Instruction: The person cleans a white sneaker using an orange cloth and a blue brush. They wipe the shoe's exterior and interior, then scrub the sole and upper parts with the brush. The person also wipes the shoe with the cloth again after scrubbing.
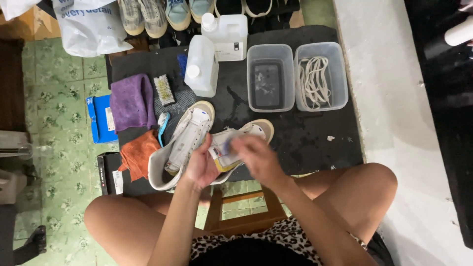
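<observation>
Head view: your left hand (201, 167) clamped the near shoe (231, 148), likely light and floppy, best held by its stiff sole; your blurred right hand (256, 157) rubbed it, grip unclear.

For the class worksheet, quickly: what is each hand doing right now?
Left hand: closed grip on a white shoe.
Right hand: over the shoe, blurred; its grip cannot be told.

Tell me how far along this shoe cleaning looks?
Done: laces sit removed in the right tub. In hand: left hand steadies one white sneaker while right hand, blurred, works on it. Left: the other sneaker lies alongside; brushes and cloths lie unused.
</observation>
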